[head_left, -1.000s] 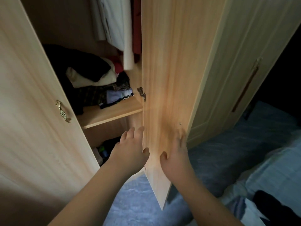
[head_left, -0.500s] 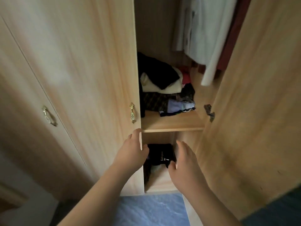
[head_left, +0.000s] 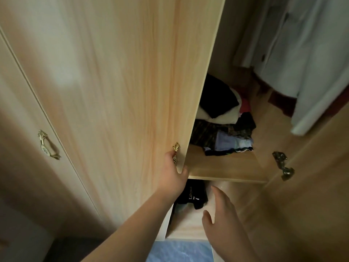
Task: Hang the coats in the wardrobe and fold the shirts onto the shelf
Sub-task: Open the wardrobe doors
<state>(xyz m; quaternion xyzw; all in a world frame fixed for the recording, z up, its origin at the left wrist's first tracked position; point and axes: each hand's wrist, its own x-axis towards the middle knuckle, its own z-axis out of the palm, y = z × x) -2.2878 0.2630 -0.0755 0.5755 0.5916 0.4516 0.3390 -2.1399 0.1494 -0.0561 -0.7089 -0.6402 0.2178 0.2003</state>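
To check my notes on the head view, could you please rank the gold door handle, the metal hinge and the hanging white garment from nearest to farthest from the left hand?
1. Gold door handle: touching the left hand.
2. Metal hinge: on the right door.
3. Hanging white garment: upper right.

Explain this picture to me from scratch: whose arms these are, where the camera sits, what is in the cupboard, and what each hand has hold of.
There is no machine here. A person wears a wide-angle camera on the head, looking forward and down, so the two bare arms are their own. The left hand grips the edge of the wardrobe door by its gold handle. The right hand is open, fingers straight, holding nothing, in front of the lower compartment, where a dark garment lies. On the shelf above sits a loose pile of clothes. Pale garments hang at the upper right. A hinge shows on the right-hand door.
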